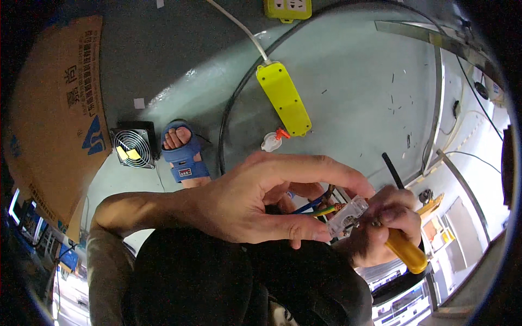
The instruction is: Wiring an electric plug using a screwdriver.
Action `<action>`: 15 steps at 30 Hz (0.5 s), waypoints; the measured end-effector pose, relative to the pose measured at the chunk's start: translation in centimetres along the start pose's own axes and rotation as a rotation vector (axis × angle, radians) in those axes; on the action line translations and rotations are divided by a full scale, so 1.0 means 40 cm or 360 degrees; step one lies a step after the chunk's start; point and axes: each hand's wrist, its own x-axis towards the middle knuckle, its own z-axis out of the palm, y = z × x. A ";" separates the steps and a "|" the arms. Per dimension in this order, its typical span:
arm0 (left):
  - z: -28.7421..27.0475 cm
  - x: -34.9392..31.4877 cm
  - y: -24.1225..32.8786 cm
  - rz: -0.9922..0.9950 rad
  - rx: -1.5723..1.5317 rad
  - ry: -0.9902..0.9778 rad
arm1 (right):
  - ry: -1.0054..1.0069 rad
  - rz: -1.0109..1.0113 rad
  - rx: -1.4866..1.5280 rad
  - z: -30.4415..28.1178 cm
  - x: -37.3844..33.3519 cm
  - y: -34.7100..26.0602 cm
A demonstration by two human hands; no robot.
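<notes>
My left hand is closed, its thumb and fingers pinching a small clear plastic connector with metal parts inside. A green-and-yellow wire with bare copper strands runs to the connector, and a blue wire lies beside it under my fingers. My right hand is closed around a screwdriver with a yellow handle, right against the connector. Its tip is hard to make out. A black rod-like piece sticks up behind my right hand; where it ends is hidden.
A yellow-green power strip lies on the floor ahead, with another power strip beyond. A thick black cable curves around it. To the left are a fan, a sandalled foot and a cardboard box. A metal frame stands right.
</notes>
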 end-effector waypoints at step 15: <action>-0.014 -0.040 0.018 0.0042 0.0067 -0.0029 | -0.0036 0.0129 0.0136 0.045 -0.006 -0.015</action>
